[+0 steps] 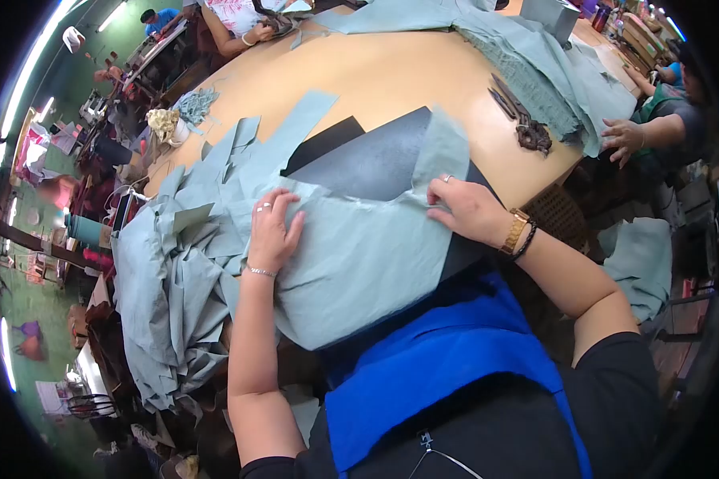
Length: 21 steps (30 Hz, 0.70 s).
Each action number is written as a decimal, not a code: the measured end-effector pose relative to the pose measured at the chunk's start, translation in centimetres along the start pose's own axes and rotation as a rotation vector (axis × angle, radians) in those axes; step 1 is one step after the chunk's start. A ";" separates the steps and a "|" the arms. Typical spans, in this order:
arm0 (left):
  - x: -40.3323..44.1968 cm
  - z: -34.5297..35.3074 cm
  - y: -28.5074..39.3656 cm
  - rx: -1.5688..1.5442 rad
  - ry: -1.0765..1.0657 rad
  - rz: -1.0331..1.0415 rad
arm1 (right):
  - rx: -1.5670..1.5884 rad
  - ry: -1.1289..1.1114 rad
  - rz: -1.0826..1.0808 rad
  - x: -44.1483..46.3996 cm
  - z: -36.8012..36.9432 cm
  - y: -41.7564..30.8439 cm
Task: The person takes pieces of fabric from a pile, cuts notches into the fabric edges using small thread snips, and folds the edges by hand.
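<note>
Pale green cloth panel [359, 271] lies at the near edge of the table [391, 68], in front of the person, partly over a dark board [351, 168]; its near part slopes down toward the blue apron [455, 355].

Left hand [273, 231]: at the panel's far left edge, fingers bent and laid on the cloth, thumb held apart from them. Whether any fold is caught underneath, cannot tell. Right hand [467, 209]: at the far right edge, thumb and forefinger appear to pinch the cloth; other fingers curled in. A narrower flap of the same cloth runs far from this pinch, slightly blurred.

Handling (judged): light, soft, limp; likely to crease and slide over the smooth board rather than break. Best hold: a pinch at each end of the far edge, drawn lightly taut, since that edge sags in a shallow curve between the hands.

Materials: panel matt, faintly wrinkled. Board flat, straight-edged, sharp-cornered, with a dull sheen; looks stiff. Cloth heap [176, 295] at left: deep folds, angular strips, part hanging over the table edge. Scissors [510, 108] lie at far right, metal blades, handles bulky and dark, seemingly wrapped.
</note>
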<state>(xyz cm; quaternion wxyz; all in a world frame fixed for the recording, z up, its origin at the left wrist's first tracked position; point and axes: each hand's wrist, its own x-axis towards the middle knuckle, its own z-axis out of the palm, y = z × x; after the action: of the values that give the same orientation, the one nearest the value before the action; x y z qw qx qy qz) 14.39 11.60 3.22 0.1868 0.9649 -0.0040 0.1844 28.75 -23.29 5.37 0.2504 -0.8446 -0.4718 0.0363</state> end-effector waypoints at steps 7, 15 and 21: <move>-3.1 -3.5 10.1 0.207 -0.409 -0.224 | -0.222 0.162 0.060 6.0 -2.5 5.2; -5.1 1.8 14.9 0.226 -0.105 0.029 | -0.126 0.223 -0.073 5.3 2.4 0.5; -2.1 0.0 15.6 0.241 -0.256 -0.108 | -0.013 0.210 -0.259 6.0 3.6 0.9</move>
<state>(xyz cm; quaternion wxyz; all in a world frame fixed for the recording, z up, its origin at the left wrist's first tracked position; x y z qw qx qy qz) 11.27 -3.07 8.07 0.0772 0.9947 0.0460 0.0491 31.65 -17.39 2.90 0.2954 -0.7775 -0.5482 -0.0877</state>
